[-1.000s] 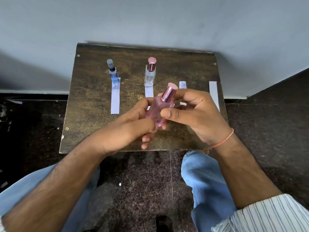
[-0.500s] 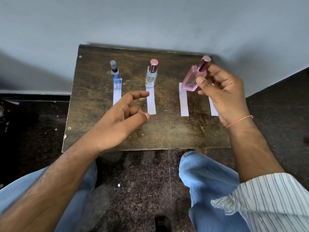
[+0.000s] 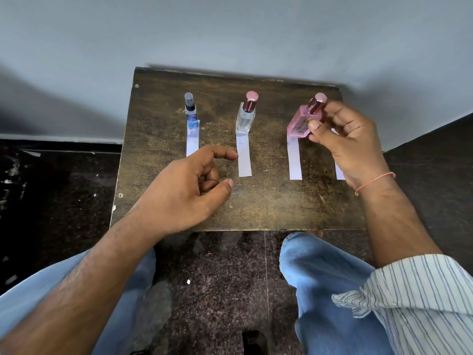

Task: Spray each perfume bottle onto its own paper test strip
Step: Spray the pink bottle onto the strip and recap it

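A plain room, most likely in a home, with nothing of a lab or shop about it: a small, worn wooden surface (image 3: 256, 206) stands pushed against a bare painted wall (image 3: 230, 32), on a dark speckled stone-tile floor (image 3: 220, 272) scattered with small scraps, and the person sits at it in jeans (image 3: 320, 290)

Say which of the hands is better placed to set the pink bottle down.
Right hand: it already grips the pink perfume bottle at the third strip's far end. Left hand hovers empty.
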Demonstrator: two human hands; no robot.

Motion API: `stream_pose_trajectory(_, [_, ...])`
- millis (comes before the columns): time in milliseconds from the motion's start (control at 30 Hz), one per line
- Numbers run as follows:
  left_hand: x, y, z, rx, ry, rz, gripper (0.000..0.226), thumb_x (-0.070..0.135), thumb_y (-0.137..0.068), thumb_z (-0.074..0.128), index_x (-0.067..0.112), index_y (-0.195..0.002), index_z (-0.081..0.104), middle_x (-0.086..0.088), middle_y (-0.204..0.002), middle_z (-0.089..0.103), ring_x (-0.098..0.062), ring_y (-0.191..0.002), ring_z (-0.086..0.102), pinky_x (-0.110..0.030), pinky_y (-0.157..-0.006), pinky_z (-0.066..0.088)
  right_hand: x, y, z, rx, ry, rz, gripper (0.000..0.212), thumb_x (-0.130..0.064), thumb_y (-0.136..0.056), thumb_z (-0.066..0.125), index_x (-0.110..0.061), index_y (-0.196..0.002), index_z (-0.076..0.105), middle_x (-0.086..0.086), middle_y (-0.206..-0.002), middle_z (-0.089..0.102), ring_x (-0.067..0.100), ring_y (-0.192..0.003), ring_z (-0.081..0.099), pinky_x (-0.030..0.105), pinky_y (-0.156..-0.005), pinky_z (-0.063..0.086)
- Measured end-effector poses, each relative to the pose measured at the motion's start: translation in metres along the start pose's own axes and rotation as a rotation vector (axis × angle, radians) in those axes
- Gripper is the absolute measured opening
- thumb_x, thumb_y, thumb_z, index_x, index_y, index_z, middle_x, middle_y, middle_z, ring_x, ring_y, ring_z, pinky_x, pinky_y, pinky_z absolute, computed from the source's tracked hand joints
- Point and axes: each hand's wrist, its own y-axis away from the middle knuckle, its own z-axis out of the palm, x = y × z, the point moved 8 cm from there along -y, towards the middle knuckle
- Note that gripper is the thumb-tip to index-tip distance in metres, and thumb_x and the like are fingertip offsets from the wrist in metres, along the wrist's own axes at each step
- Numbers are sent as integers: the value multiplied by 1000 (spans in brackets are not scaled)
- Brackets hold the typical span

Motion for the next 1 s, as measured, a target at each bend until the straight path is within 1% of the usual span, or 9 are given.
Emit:
stream_pose_trajectory(167, [-2,0,0,7,-2,-1,34,20,-99,73,34,-129,64,8,-63,43,-24,-56,49,-29,-61,46,2,-1,2,-10,5,-9,40,-1,-101,73,-1,-141,67,13,-145,71,27,-132,69,60,-113,54])
stream_pose_trajectory(300, [-3,-1,2,10,6,-1,34,20,-99,73,35,-129,64,8,-63,43,-26,-56,49,-29,-60,46,3,0,5,-23,11,5,41,1,-101,72,2,-142,66,15,-141,73,21,-126,70,60,-115,53])
stream_pose_trajectory(400, [-4,-1,2,4,-3,-1,34,21,-99,72,35,-129,64,10,-62,42,-25,-55,49,-27,-59,46,2,-1,7,-26,13,3,42,1,-101,72,2,-142,66,14,-140,74,26,-130,70,59,-117,52])
stream_pose_trajectory(467, [-4,-1,3,2,-9,0,34,22,-99,72,35,-129,64,10,-62,42,-20,-53,47,-26,-59,45,2,-2,7,-25,18,9,42,2,-100,72,1,-141,66,13,-139,75,26,-130,71,57,-118,51])
stream_pose_trajectory(567, [-4,-1,3,-2,-13,2,34,22,-99,72,36,-130,64,11,-62,42,-12,-53,45,-26,-59,45,4,-2,8,-27,23,18,42,3,-99,73,-1,-141,68,8,-133,77,8,-119,71,52,-118,52])
stream_pose_trajectory(633, [-5,-2,2,-3,-15,-1,34,23,-99,72,36,-129,64,11,-63,42,-12,-53,45,-27,-59,46,5,-1,9,-26,13,25,42,3,-99,73,-3,-141,68,6,-131,77,5,-116,71,53,-118,52])
stream_pose_trajectory(767, [-3,-1,2,-6,-33,6,33,23,-99,72,36,-128,64,11,-63,42,-14,-53,46,-27,-58,47,9,-1,8,-34,-2,34,44,4,-99,72,-4,-142,68,7,-131,77,5,-114,70,50,-117,53])
stream_pose_trajectory(833, [-3,-1,1,-5,-36,2,33,23,-99,72,36,-128,64,11,-63,42,-20,-53,48,-29,-59,48,9,-1,8,-40,7,31,47,4,-98,74,-6,-143,68,6,-131,77,6,-112,70,44,-117,53])
stream_pose_trajectory(1000, [-3,-2,0,2,-45,5,33,23,-98,72,36,-127,65,8,-64,44,-26,-55,51,-35,-60,52,6,-3,-1,-42,104,-11,56,-2,-92,81,-27,-141,70,-7,-131,78,14,-105,69,32,-111,51])
